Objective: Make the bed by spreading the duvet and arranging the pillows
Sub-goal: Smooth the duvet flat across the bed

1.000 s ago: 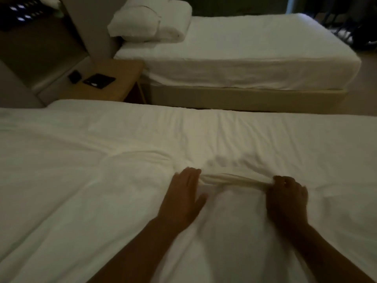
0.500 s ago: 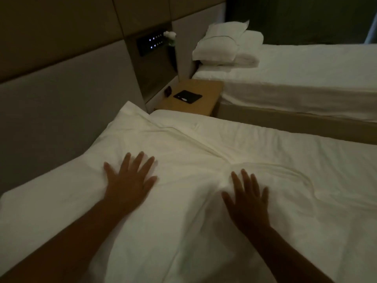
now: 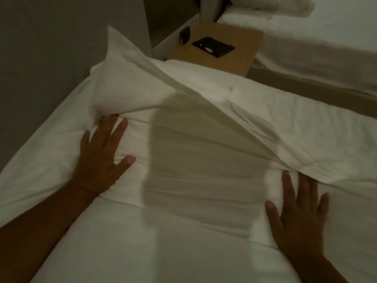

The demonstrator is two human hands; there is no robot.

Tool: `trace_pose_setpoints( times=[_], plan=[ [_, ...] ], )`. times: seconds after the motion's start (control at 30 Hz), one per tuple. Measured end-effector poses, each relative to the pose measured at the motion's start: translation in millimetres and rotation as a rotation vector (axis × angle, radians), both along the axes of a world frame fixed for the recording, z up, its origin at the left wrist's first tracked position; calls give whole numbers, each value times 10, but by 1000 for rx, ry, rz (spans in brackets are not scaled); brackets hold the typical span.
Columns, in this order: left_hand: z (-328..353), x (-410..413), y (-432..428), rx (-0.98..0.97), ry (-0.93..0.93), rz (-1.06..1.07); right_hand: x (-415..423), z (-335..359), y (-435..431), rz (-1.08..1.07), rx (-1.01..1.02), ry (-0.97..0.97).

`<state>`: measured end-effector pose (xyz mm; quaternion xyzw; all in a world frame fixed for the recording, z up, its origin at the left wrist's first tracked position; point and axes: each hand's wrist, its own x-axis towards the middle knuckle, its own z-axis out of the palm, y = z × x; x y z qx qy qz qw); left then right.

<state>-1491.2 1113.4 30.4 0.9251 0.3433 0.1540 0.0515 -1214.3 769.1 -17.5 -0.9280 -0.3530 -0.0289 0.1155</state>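
Grey padded headboard (image 3: 51, 48) fills the far left, with the white-sheeted near bed (image 3: 40, 152) against it. On the bedding, the left hand (image 3: 100, 158) presses flat, its fingers (image 3: 120, 129) straight and spread apart, tips at a peaked white fabric corner (image 3: 126, 78); pillow or duvet, I cannot tell. The white rumpled duvet (image 3: 285, 119) lies across the bed, its folded edge slanting down to the right hand (image 3: 299, 213), which is also flat with its fingers splayed. Beyond it, a light wooden bedside bench (image 3: 244, 50) carries a flat black rectangular object (image 3: 213, 46), beside a second white bed (image 3: 316, 37).
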Motion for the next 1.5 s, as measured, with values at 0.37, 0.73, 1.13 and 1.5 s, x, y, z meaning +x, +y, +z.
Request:
trace_pose_setpoints(
  times=[0.37,0.73,1.13,1.5],
  plan=[
    [671,17,-505,-87,62,130,-106,290,-28,-46,-76,142],
    [815,1423,-323,51,360,-141,-559,880,1705,66,192,315],
    [73,1687,192,416,128,-259,-285,35,2090,-55,259,153],
    [589,1288,-650,204,360,-33,-488,480,1282,221,-33,122]
  ],
)
